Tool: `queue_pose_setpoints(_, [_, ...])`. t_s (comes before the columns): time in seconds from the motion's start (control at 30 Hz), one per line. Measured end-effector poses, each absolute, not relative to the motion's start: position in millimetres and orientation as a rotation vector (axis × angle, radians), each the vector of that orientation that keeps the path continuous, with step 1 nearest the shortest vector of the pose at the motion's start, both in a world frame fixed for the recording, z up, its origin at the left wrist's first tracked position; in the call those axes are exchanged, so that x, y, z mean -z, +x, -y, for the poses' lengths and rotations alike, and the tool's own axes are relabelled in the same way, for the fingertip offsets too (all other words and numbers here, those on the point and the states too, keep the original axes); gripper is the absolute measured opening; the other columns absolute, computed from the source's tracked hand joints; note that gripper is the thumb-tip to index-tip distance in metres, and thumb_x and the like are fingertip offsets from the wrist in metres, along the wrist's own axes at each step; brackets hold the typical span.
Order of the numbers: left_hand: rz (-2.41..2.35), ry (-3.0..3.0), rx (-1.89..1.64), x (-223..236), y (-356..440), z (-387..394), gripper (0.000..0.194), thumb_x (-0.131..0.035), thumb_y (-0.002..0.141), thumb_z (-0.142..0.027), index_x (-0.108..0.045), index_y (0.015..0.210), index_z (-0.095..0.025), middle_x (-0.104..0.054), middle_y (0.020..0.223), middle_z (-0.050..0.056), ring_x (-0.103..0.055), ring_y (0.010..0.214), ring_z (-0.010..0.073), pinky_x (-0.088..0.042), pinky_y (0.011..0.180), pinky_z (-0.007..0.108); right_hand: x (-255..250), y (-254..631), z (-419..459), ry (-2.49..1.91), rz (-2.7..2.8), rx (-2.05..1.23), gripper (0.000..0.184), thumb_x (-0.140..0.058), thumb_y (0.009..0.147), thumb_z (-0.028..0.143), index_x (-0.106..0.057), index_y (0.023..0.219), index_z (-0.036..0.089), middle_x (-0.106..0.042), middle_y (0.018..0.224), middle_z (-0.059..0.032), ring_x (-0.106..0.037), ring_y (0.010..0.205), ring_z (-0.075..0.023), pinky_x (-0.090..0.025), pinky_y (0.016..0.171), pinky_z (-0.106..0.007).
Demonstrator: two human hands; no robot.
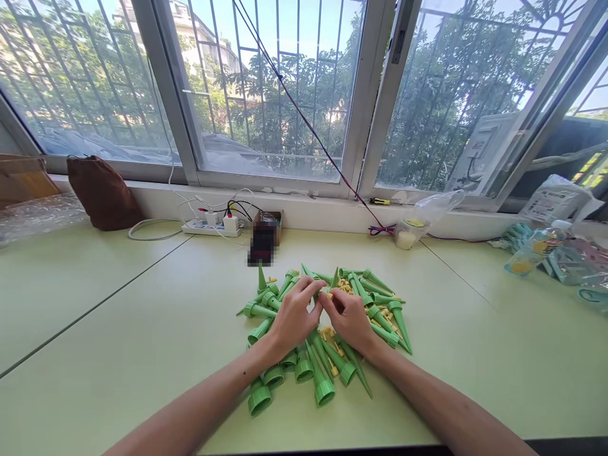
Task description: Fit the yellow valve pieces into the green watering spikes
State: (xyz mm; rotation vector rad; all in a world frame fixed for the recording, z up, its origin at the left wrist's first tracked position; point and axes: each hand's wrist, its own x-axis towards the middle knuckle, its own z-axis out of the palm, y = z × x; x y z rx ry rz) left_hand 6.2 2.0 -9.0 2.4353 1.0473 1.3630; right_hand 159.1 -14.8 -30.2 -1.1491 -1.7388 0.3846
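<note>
My left hand (297, 311) is closed, its fingertips around a green plastic watering spike (321, 292) that they mostly hide. Close against it, my right hand (350, 316) pinches a small yellow plastic piece (329, 295) at the spike. Beneath and around both hands spreads a pile of green cone-shaped spikes with ribbed, hollow caps, such as the one in front (323, 391). Among them lie many small yellow plastic pieces (346, 287), mostly behind and below my right hand. One green spike (261, 278) stands point up at the back left of the pile.
On the pale green table (142, 354), a power strip (209, 227) with cables and a small box (275, 221) stand by the window ledge. A brown bag (102, 193) is at the left. A plastic bag (418, 223) and a bottle (536, 247) are at the right.
</note>
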Motion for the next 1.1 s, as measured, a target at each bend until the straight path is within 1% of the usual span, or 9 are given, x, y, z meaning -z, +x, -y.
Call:
queue_pose_setpoints(0.1, [-1.049, 2.436, -1.361, 8.8, 6.2, -2.1, 0.033, -0.055, 0.085, -0.005, -0.066, 0.111, -0.022, -0.062, 0.095, 0.003, -0.056, 0.071, 0.0117, -0.048, 0.065, 0.023, 29.5, 158.7, 15.1, -1.155, 1.738, -0.391, 0.038, -0.049, 0.098, 0.042, -0.044, 0.066, 0.021, -0.038, 0.051, 0.0067, -0.034, 0.047, -0.0101, -0.027, 0.050, -0.026])
queue_pose_setpoints(0.43, [-1.054, 2.461, -1.342, 8.9, 6.0, -3.4, 0.033, -0.055, 0.083, -0.004, -0.065, 0.110, -0.021, -0.062, 0.096, 0.003, -0.057, 0.070, 0.0119, -0.048, 0.064, 0.023, 30.9, 159.8, 13.9, -1.157, 1.759, -0.382, 0.042, -0.048, 0.098, 0.042, -0.039, 0.063, 0.021, -0.036, 0.051, 0.0065, -0.033, 0.048, -0.0098, -0.025, 0.050, -0.026])
queue_pose_setpoints(0.73, [-1.049, 2.468, -1.337, 7.8, 6.6, -2.9, 0.033, -0.055, 0.084, -0.005, -0.066, 0.110, -0.022, -0.062, 0.096, 0.003, -0.057, 0.069, 0.0117, -0.049, 0.065, 0.024, 30.0, 159.3, 14.3, -1.156, 1.766, -0.378, 0.040, -0.047, 0.098, 0.041, -0.042, 0.064, 0.021, -0.040, 0.050, 0.0061, -0.035, 0.047, -0.0101, -0.026, 0.049, -0.026])
queue_pose_setpoints(0.9, [-1.051, 2.459, -1.332, 7.8, 7.1, -2.7, 0.031, -0.054, 0.085, -0.005, -0.065, 0.108, -0.021, -0.062, 0.096, 0.003, -0.056, 0.070, 0.0118, -0.048, 0.064, 0.023, 29.1, 159.4, 14.3, -1.154, 1.765, -0.406, 0.037, -0.047, 0.098, 0.041, -0.042, 0.066, 0.021, -0.038, 0.050, 0.0065, -0.035, 0.047, -0.0104, -0.026, 0.049, -0.026])
queue_pose_setpoints(1.1, [-1.044, 2.443, -1.324, 7.3, 6.9, -2.1, 0.031, -0.053, 0.085, -0.004, -0.065, 0.108, -0.021, -0.061, 0.095, 0.003, -0.056, 0.071, 0.0122, -0.047, 0.065, 0.024, 29.2, 159.6, 14.4, -1.150, 1.765, -0.428, 0.039, -0.047, 0.098, 0.041, -0.041, 0.066, 0.021, -0.037, 0.051, 0.0065, -0.034, 0.047, -0.0103, -0.025, 0.050, -0.026])
